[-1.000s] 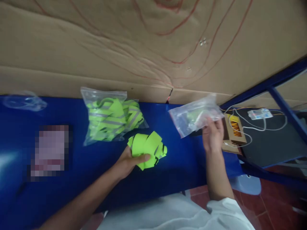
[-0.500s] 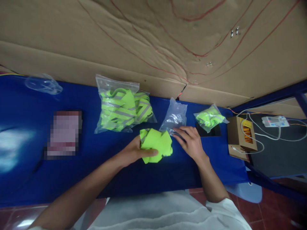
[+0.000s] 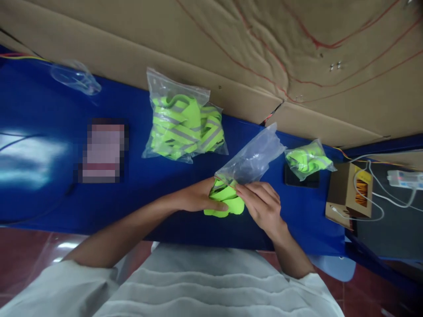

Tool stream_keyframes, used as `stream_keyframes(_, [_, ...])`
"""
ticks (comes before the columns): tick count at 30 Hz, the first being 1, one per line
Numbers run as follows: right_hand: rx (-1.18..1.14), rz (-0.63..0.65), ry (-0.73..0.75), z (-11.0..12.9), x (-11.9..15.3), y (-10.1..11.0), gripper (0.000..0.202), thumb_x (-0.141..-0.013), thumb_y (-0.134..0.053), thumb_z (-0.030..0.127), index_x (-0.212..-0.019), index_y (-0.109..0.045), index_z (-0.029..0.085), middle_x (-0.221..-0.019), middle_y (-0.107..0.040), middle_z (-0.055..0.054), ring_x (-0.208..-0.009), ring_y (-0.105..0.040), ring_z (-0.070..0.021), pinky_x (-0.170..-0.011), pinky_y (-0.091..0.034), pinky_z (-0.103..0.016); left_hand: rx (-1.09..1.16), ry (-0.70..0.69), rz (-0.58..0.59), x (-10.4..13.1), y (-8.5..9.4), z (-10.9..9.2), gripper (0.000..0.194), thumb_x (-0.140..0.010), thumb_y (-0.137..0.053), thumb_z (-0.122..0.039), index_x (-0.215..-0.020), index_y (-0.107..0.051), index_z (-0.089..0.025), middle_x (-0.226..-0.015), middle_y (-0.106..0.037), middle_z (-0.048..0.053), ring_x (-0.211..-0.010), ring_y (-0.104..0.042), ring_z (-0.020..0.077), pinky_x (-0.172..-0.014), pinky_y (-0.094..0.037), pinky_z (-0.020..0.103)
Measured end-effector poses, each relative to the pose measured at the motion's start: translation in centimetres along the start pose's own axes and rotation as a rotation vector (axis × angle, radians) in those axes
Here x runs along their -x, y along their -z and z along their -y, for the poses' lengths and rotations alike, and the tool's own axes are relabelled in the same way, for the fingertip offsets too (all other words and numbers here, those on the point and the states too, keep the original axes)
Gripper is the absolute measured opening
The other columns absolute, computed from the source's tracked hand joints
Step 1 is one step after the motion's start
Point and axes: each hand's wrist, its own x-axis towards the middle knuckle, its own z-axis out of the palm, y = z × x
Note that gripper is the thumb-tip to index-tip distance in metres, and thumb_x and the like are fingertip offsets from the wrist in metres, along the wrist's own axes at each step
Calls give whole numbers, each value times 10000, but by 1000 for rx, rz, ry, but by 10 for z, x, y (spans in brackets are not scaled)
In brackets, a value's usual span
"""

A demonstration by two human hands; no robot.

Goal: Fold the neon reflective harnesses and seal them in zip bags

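My left hand (image 3: 206, 196) is closed round a folded bundle of neon-yellow reflective strap (image 3: 233, 206), its thumb lying across the front. A clear plastic zip bag (image 3: 256, 156) stretches away behind the bundle, its near edge over the strap's far end. My right hand (image 3: 262, 202) pinches the bag's near edge, right beside the strap. How deep the strap sits within the bag is hard to make out.
Two filled bags of neon straps (image 3: 178, 125) stand at the back. A smaller filled bag (image 3: 309, 159) rests on a dark flat object (image 3: 300, 178) at right, near a cardboard box (image 3: 350, 189) with white cables. A blurred-out rectangular item (image 3: 104, 149) and a clear empty-looking bag (image 3: 76, 79) lie left.
My left hand has brought the strap bundle to the bag's near edge. My right hand now pinches that edge, and the bag is lifted and stretched out. The view has shifted.
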Motion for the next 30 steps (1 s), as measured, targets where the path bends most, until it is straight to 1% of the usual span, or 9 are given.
stream_keyframes(5, [51, 41, 17, 6, -6, 7, 330, -971, -672, 155, -1282, -687, 264, -1014, -785, -42, -939, -699, -212, -835, -523, -374, -116, -36, -134, 5, -2, -4, 525, -699, -866, -224, -1203, -721, -193, -1168, -746, 80, -1180, -654, 310, -1052, -486, 388])
stream_keyframes(10, [88, 111, 57, 8, -4, 11, 309, -958, -694, 152, -1252, -692, 248, -1067, -792, -36, -1005, -704, -216, -924, -492, -392, -154, -53, -80, 12, -4, -10, 575, -695, -856, -188, -1250, -712, -225, -1275, -714, 62, -1336, -581, 313, -1190, -371, 397])
stream_keyframes(13, [91, 149, 77, 7, -4, 13, 276, -973, -670, 150, -1231, -696, 245, -1087, -791, -36, -1030, -705, -214, -947, -485, -396, -89, -63, -141, 11, -2, -10, 650, -675, -873, -189, -1294, -679, -206, -1276, -709, 77, -1291, -611, 323, -1164, -403, 407])
stream_keyframes(15, [80, 131, 58, 7, -6, 14, 252, -978, -660, 144, -1209, -698, 238, -1082, -791, -40, -1024, -709, -212, -961, -485, -405, -111, -57, -183, 10, 0, -8, 748, -646, -898, -204, -1343, -627, -199, -1282, -701, 81, -1266, -618, 328, -1137, -429, 426])
stream_keyframes(19, [37, 63, 24, 7, -9, 13, 240, -951, -688, 109, -1175, -698, 197, -1042, -787, -63, -1019, -717, -218, -956, -508, -398, -259, -50, -46, 8, 3, -1, 700, -716, -869, -273, -1345, -571, -194, -1360, -640, 88, -1273, -593, 311, -1157, -402, 468])
stream_keyframes(20, [30, 63, 31, 7, -9, 13, 246, -944, -697, 103, -1175, -695, 188, -1039, -786, -68, -1023, -716, -220, -949, -516, -393, -256, -56, -50, 7, 3, 0, 691, -732, -862, -299, -1341, -553, -192, -1358, -632, 92, -1271, -591, 307, -1150, -408, 469])
stream_keyframes(25, [-18, 108, 7, -2, -6, 15, 234, -954, -675, 97, -1172, -686, 183, -1015, -767, -84, -993, -711, -220, -871, -555, -368, -172, -63, -318, -1, 5, 8, 829, -647, -933, -411, -1297, -470, -187, -1250, -624, 98, -1231, -592, 322, -1066, -462, 463])
stream_keyframes(27, [-54, 121, -20, -9, -4, 13, 229, -963, -655, 94, -1170, -680, 190, -995, -756, -83, -982, -708, -218, -856, -568, -364, -135, -83, -358, -3, 4, 8, 805, -655, -930, -420, -1272, -469, -187, -1229, -614, 92, -1217, -594, 315, -1048, -471, 449])
stream_keyframes(30, [-71, 120, -51, -17, 0, 10, 287, -972, -625, 79, -1227, -652, 208, -1053, -742, -92, -1074, -694, -232, -925, -570, -398, -139, -129, -398, -3, 4, 7, 716, -719, -888, -415, -1252, -464, -192, -1216, -589, 80, -1199, -583, 291, -1024, -480, 424])
